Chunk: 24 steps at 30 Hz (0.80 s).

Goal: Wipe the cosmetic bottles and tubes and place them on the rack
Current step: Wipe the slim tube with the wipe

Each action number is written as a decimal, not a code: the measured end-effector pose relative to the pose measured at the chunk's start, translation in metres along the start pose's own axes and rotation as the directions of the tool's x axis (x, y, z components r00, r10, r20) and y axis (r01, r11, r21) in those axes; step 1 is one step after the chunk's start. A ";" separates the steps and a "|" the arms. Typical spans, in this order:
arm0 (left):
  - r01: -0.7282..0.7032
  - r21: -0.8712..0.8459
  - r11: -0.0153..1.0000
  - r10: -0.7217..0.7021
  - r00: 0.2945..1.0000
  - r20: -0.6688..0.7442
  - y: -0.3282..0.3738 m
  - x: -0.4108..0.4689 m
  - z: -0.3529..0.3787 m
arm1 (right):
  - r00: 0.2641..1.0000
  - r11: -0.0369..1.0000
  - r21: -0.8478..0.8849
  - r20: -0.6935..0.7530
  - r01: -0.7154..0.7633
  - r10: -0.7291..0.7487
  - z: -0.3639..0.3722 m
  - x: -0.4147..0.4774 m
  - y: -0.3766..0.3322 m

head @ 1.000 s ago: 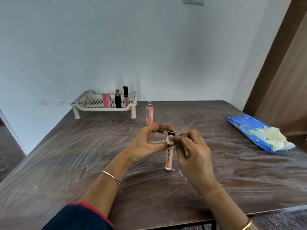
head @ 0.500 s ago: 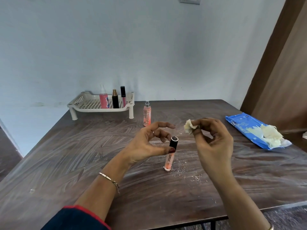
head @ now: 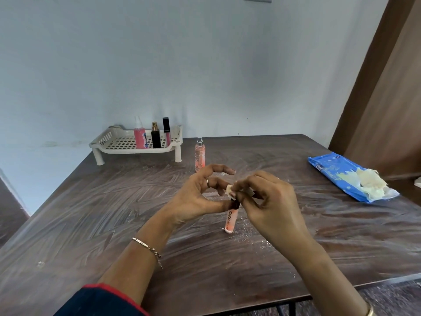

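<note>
One dark wooden table [head: 114, 213] is bearing everything; at its far left the white rack [head: 109, 142] is holding three cosmetics, well apart from the hands. The left hand [head: 193, 199] is pinching the peach lip gloss tube [head: 230, 221] by its dark cap, keeping the long axis nearly upright, with the base seemingly on the table. The right hand [head: 271, 206] is pinching a small wipe scrap [head: 229, 189] just above the cap, so the tube is lying directly beneath that grip
</note>
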<state>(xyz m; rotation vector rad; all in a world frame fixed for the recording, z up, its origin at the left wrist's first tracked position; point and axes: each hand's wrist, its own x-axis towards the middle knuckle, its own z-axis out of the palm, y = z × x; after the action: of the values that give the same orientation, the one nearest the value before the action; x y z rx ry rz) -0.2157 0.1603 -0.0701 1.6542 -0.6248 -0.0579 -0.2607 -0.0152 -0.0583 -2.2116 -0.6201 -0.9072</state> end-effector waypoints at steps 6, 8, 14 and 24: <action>0.000 0.006 1.000 0.000 1.000 -0.025 -0.002 0.001 0.002 | 0.986 0.983 0.113 -0.068 -0.143 0.151 0.006 0.001 -0.003; -0.001 0.020 1.000 0.002 0.999 -0.041 -0.001 0.001 0.003 | 0.986 0.978 0.133 -0.026 -0.162 0.167 0.006 0.001 -0.004; 0.002 0.032 0.999 -0.001 0.999 -0.037 0.001 0.001 0.005 | 0.986 0.961 0.226 -0.016 -0.160 0.168 0.004 -0.004 0.004; -0.035 0.030 0.999 0.034 0.999 0.020 0.001 0.000 0.002 | 0.956 0.934 0.299 -0.157 -0.195 0.249 0.013 -0.020 0.002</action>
<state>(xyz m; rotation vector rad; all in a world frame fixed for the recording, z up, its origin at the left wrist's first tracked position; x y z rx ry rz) -0.2171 0.1585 -0.0692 1.6735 -0.6721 -0.0401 -0.2665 -0.0108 -0.0810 -1.8683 -0.3702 -0.8448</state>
